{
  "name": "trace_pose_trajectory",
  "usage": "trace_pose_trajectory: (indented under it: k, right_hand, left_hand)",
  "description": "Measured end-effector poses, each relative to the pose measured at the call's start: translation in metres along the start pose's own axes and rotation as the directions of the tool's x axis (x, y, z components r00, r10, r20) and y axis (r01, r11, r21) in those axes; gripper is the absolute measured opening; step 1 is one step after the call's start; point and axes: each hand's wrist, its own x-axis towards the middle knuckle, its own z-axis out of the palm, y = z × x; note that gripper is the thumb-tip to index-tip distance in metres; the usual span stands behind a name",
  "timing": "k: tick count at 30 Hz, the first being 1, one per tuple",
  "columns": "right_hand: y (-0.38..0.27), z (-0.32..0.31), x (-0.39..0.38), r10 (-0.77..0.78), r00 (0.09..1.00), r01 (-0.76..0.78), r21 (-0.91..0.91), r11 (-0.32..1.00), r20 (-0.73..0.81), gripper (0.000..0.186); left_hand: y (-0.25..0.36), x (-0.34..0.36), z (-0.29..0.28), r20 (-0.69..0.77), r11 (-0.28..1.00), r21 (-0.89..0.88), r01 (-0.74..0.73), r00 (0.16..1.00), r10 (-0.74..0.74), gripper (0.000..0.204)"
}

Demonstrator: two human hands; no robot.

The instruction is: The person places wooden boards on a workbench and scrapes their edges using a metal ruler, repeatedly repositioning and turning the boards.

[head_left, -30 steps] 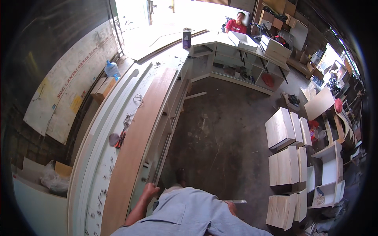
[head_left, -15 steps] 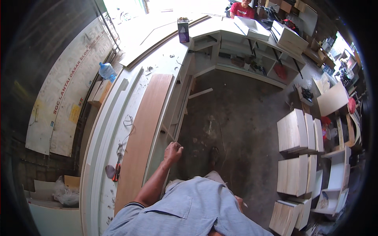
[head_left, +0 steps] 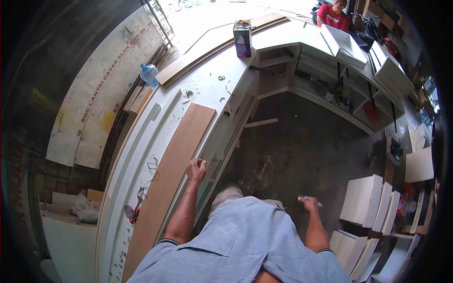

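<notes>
Seemingly mid-carry, right hand [head_left: 309,203] clamps fingers on a pale stick [head_left: 320,205], left hand [head_left: 197,170] curls, hold unclear; use calls for facing the surface [head_left: 202,79].

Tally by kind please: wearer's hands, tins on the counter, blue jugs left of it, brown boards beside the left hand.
Bare hands: 2 (left hand, right hand)
Dark purple rectangular tin: 1
Translucent blue plastic jug: 1
Flat brown wooden board: 1
Total: 5

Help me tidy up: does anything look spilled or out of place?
Yes. Dark scraps lie strewn across the white counter beside and beyond the brown board, like litter. A loose pale strip lies askew on the floor by the cabinet.
</notes>
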Motion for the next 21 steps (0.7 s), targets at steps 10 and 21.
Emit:
trace_pose_trajectory:
  k: [10, 21]
  right_hand:
    - [-0.359, -0.075, 0.087, -0.439, 0.895, 0.443, -0.051, 0.895, 0.073, 0.078]
    - [-0.581, -0.032, 0.166, -0.873, 0.283, 0.958, -0.155, 0.24, 0.397, 0.06]
  left_hand:
    - [0.075, 0.181, 0.061, -0.066, 0.987, 0.123, -0.102, 0.992, 0.111, 0.027]
    - [0.082, 0.276, 0.098, 0.033, 0.897, 0.352, -0.268, 0.961, 0.275, 0.009]
